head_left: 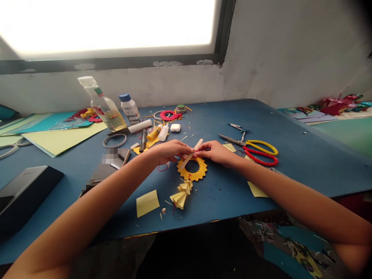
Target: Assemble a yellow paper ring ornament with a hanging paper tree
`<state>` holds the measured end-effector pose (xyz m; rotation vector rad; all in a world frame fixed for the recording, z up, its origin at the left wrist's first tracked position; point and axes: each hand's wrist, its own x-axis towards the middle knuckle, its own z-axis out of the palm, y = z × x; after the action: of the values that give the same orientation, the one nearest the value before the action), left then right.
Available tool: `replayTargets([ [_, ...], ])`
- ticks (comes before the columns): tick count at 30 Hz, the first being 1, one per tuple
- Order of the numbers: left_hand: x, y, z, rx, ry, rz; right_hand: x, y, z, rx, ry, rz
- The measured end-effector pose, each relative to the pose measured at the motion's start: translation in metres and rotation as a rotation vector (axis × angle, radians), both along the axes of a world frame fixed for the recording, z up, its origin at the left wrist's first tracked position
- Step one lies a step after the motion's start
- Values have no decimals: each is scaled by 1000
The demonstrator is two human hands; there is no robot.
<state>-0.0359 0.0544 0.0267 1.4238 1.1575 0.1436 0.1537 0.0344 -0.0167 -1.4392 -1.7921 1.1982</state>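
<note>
My left hand (170,150) and my right hand (216,152) are meeting over the middle of the blue table (305,155), and both are pinching one pale wooden stick (192,154) between fingertips and thumb. The stick is lying on a slant, its long axis running from near left to far right: my left fingers are gripping its middle from the left, my right fingers are holding it from the right, close to its far tip. Its near end is reaching down over a yellow paper ring with a jagged edge (192,169), which is lying flat just near of both hands. Neither hand is nearer than the other. Nearer to me a folded yellow paper fan (181,195) is resting, and yellow and red scissors (255,150) are lying to the right.
</note>
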Motion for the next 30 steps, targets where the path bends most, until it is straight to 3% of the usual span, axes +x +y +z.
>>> replayTargets([
  [30,-1,-2,0,11,-1,-29,1,5,-3,26,-64,-114],
])
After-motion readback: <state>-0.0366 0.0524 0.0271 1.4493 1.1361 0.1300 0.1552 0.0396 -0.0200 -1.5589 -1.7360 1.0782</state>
